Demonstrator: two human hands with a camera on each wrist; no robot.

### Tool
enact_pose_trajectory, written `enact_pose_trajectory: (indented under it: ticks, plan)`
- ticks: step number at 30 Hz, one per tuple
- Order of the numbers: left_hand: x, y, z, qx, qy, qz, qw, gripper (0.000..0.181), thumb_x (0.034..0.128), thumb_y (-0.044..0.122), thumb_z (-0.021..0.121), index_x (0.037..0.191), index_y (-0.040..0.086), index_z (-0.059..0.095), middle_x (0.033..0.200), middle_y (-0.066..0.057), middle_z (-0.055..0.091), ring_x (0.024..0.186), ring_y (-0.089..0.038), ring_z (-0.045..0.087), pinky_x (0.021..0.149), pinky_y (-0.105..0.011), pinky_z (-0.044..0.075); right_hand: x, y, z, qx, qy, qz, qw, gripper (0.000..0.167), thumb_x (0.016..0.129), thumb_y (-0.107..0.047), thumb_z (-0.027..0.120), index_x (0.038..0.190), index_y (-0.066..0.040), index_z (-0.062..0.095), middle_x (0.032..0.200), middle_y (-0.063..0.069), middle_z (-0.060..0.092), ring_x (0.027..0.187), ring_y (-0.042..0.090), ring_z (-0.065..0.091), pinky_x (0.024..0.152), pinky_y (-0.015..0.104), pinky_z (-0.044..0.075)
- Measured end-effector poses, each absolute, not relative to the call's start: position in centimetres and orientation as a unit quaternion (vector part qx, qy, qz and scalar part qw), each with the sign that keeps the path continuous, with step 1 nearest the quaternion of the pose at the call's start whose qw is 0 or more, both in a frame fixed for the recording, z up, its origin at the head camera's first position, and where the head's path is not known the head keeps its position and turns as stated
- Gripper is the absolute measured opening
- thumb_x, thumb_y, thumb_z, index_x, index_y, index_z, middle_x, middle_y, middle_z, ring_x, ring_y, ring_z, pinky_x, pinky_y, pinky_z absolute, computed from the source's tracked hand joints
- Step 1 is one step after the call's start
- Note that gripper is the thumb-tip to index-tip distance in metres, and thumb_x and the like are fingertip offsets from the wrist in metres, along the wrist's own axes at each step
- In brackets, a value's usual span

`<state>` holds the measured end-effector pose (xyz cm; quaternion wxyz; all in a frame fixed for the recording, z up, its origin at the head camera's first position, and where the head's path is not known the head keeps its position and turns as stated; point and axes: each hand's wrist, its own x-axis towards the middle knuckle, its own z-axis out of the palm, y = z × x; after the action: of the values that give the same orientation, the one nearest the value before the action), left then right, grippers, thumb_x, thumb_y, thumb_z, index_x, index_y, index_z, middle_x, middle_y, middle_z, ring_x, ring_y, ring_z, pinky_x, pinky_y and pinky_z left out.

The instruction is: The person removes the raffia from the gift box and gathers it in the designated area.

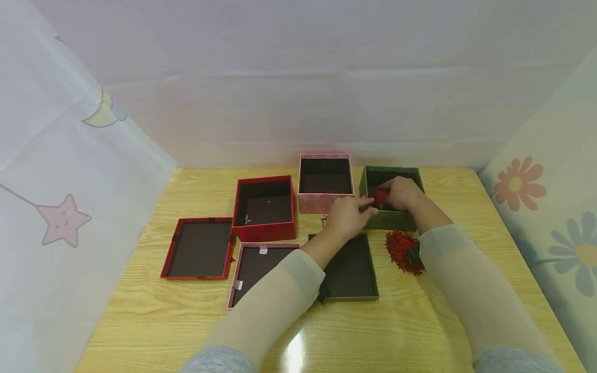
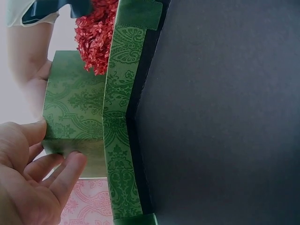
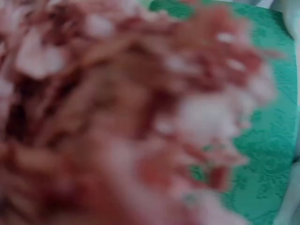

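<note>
At the front left corner of the green box (image 1: pixel 391 219), my left hand (image 1: pixel 346 216) holds the edge. The left wrist view shows the thumb of this left hand (image 2: pixel 33 173) at the rim of the green patterned box (image 2: pixel 75 98) and fingers bent along its side. My right hand (image 1: pixel 404 192) reaches into the box and grips red shredded paper (image 1: pixel 380 197); its fingertips are partly hidden. A heap of red shredded paper (image 1: pixel 402 249) lies on the table before the box. Blurred paper shreds (image 3: pixel 117 117) fill most of the right wrist view.
An open pink box (image 1: pixel 322 203) stands left of the green one, then an open red box (image 1: pixel 266 231). In front lie a red lid (image 1: pixel 198 248), a pink lid (image 1: pixel 261 264) and a green lid (image 1: pixel 352 269), insides up. A few shreds (image 1: pixel 324 219) lie near the pink box.
</note>
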<state>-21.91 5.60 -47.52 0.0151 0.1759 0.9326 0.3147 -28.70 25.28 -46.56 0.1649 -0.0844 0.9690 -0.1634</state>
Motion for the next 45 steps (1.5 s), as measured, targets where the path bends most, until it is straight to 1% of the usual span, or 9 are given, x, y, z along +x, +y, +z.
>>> enact_pose_trajectory:
  ticks: [4, 10, 15, 20, 23, 26, 35, 39, 45]
  plan:
    - [-22.0, 5.6, -47.5, 0.173, 0.927, 0.333, 0.016, 0.037, 0.1003, 0.042, 0.069, 0.135, 0.029, 0.072, 0.132, 0.000, 0.071, 0.038, -0.008, 0.033, 0.042, -0.025, 0.033, -28.7, 25.7, -45.8, -0.082, 0.968, -0.189, 0.146, 0.057, 0.092, -0.027, 0.079, 0.144, -0.008, 0.063, 0.139, 0.024, 0.062, 0.127, 0.053, 0.054, 0.103, 0.064, 0.046]
    - [-22.1, 5.7, -47.3, 0.172, 0.926, 0.335, 0.025, 0.038, 0.1003, 0.043, 0.069, 0.136, 0.029, 0.072, 0.135, -0.001, 0.069, 0.037, -0.005, 0.036, 0.042, -0.024, 0.033, -28.2, 26.4, -44.1, -0.077, 0.961, -0.225, 0.140, 0.061, 0.092, -0.028, 0.080, 0.146, -0.009, 0.060, 0.138, 0.027, 0.061, 0.125, 0.050, 0.056, 0.100, 0.063, 0.048]
    - [-22.0, 6.0, -47.2, 0.172, 0.933, 0.314, 0.025, 0.038, 0.1005, 0.046, 0.068, 0.136, 0.031, 0.071, 0.113, 0.001, 0.078, 0.037, -0.005, 0.029, 0.041, -0.023, 0.031, -27.5, 27.1, -42.6, -0.065, 0.956, -0.248, 0.142, 0.066, 0.092, -0.029, 0.080, 0.151, -0.012, 0.056, 0.146, 0.029, 0.054, 0.118, 0.046, 0.059, 0.092, 0.059, 0.051]
    - [-22.0, 6.3, -47.2, 0.179, 0.942, 0.285, 0.010, 0.038, 0.1012, 0.048, 0.065, 0.135, 0.031, 0.072, 0.112, 0.003, 0.078, 0.041, -0.007, 0.048, 0.047, -0.026, 0.040, -26.7, 28.0, -41.3, -0.061, 0.953, -0.264, 0.137, 0.066, 0.094, -0.030, 0.078, 0.153, -0.014, 0.054, 0.154, 0.028, 0.047, 0.132, 0.049, 0.050, 0.099, 0.065, 0.048]
    - [-22.0, 6.4, -47.3, 0.179, 0.944, 0.275, -0.004, 0.038, 0.1013, 0.047, 0.066, 0.134, 0.030, 0.073, 0.129, 0.004, 0.072, 0.073, -0.013, 0.072, 0.060, -0.029, 0.052, -26.2, 28.4, -40.6, -0.063, 0.954, -0.263, 0.127, 0.067, 0.094, -0.030, 0.078, 0.154, -0.015, 0.053, 0.155, 0.027, 0.046, 0.138, 0.052, 0.043, 0.102, 0.069, 0.043]
    - [-22.1, 6.4, -47.4, 0.175, 0.945, 0.276, -0.007, 0.038, 0.1015, 0.047, 0.065, 0.134, 0.029, 0.073, 0.133, 0.004, 0.070, 0.090, -0.017, 0.074, 0.063, -0.030, 0.055, -25.8, 28.7, -40.2, -0.065, 0.956, -0.262, 0.119, 0.067, 0.094, -0.031, 0.078, 0.154, -0.016, 0.052, 0.154, 0.028, 0.046, 0.139, 0.052, 0.042, 0.103, 0.070, 0.042]
    - [-22.5, 6.1, -47.7, 0.166, 0.941, 0.294, 0.002, 0.039, 0.1016, 0.047, 0.065, 0.135, 0.028, 0.072, 0.118, -0.001, 0.076, 0.036, -0.007, 0.035, 0.039, -0.023, 0.029, -24.2, 29.0, -39.7, -0.058, 0.948, -0.288, 0.122, 0.066, 0.096, -0.027, 0.075, 0.156, -0.018, 0.050, 0.154, 0.027, 0.047, 0.138, 0.047, 0.045, 0.098, 0.063, 0.048]
    - [-22.7, 5.9, -47.7, 0.170, 0.941, 0.292, 0.004, 0.040, 0.1020, 0.048, 0.064, 0.136, 0.028, 0.071, 0.126, -0.001, 0.074, 0.036, -0.005, 0.031, 0.041, -0.023, 0.030, -23.6, 29.0, -39.7, -0.060, 0.950, -0.283, 0.116, 0.065, 0.096, -0.028, 0.075, 0.156, -0.019, 0.051, 0.146, 0.026, 0.055, 0.116, 0.039, 0.060, 0.088, 0.056, 0.051]
    - [-22.9, 5.7, -47.5, 0.162, 0.938, 0.306, 0.016, 0.040, 0.1022, 0.046, 0.064, 0.138, 0.028, 0.070, 0.136, 0.000, 0.069, 0.058, -0.009, 0.063, 0.046, -0.023, 0.038, -22.6, 29.0, -39.5, -0.069, 0.949, -0.290, 0.105, 0.064, 0.096, -0.027, 0.076, 0.155, -0.020, 0.051, 0.104, 0.020, 0.071, 0.063, 0.022, 0.050, 0.065, 0.042, 0.044]
